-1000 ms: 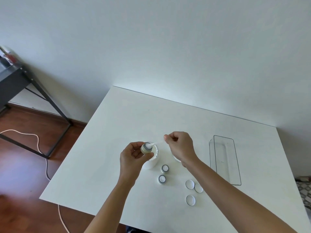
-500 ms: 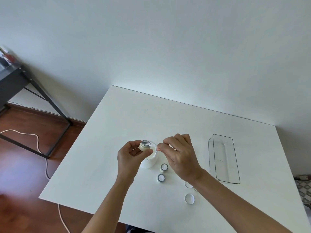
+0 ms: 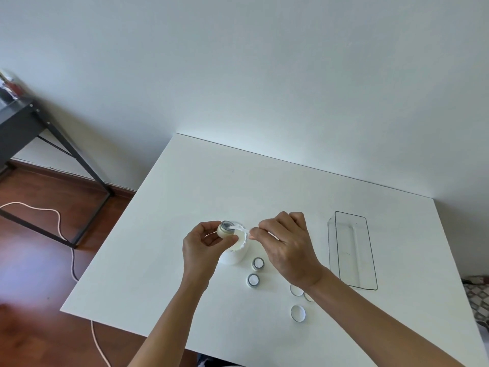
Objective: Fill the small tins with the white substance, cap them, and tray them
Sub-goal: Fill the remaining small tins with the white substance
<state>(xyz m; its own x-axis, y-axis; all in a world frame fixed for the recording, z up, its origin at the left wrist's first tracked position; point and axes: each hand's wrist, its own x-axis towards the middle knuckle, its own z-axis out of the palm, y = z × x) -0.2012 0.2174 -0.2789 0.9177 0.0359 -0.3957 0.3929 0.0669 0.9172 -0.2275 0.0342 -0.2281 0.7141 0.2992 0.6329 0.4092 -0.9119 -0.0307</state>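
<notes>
White wall backs a white table [image 3: 185, 207] pushed against it; a dark metal stand [image 3: 23, 123] and a pale cable [image 3: 60, 229] occupy the wooden floor past the table's left edge.

Left hand [image 3: 203, 245]: fingers and thumb curled round one small tin [image 3: 225, 230], held tilted above the open white jar [image 3: 236, 250] near the middle of the table.

Right hand [image 3: 288, 250]: thumb and fingers pinching a thin white spatula [image 3: 242, 230]. Half a second ago the spatula tip was at the jar side of the tin; it now reaches across into the mouth of the tin. A second ago the right hand stood further from the tin. Judgement: a load of white substance is being delivered, so filling of this tin is in progress, not complete.

Two more tins [image 3: 257, 263] sit just in front of the jar, toward the near edge, with pale contents showing; whether they are full cannot be told. Three loose lids [image 3: 298, 313] lie nearer the front edge, two partly hidden by the right forearm. No tin is capped.

Clear tray [image 3: 370, 260] along the right edge holds nothing. Capping and traying remain for all three tins.
</notes>
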